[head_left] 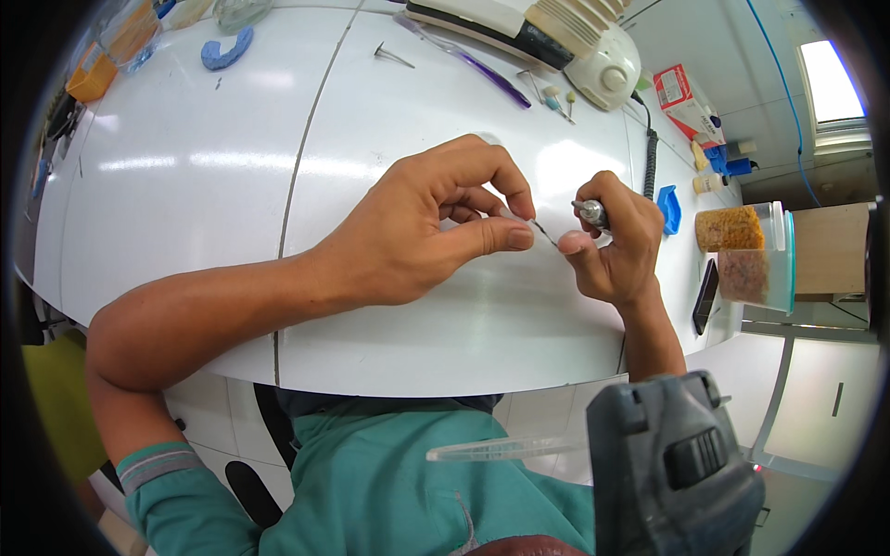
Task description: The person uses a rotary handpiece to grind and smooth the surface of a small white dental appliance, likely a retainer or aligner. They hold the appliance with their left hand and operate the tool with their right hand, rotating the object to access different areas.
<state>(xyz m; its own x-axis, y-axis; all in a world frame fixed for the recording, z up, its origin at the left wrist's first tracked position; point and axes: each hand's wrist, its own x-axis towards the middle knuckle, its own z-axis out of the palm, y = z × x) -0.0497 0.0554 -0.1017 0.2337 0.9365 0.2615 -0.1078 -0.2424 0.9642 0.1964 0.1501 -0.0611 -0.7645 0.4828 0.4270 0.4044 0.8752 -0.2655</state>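
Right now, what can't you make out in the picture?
In the head view:
Silver tool: rear end, hidden by the right hand.
Thin dark piece at the left hand: exact kind, too small.
Clear glass container: far side, cut off by the upper edge.

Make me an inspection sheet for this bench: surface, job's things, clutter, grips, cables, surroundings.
Surface: glossy white tabletop, thin dark seams across it.
Job's things: thin dark rod; silver metal cylindrical handpiece.
Clutter: blue U-shaped piece, slim purple-handled tool, red-and-white box.
Grips: left-hand grip holds the rod at thumb and index finger; right-hand grip is closed around the handpiece, its thumb at the rod's other end, contact unclear.
Cables: black coiled cord beside the white device with a round dial; blue cable beyond the table.
Surroundings: bright window, pale tiled floor.
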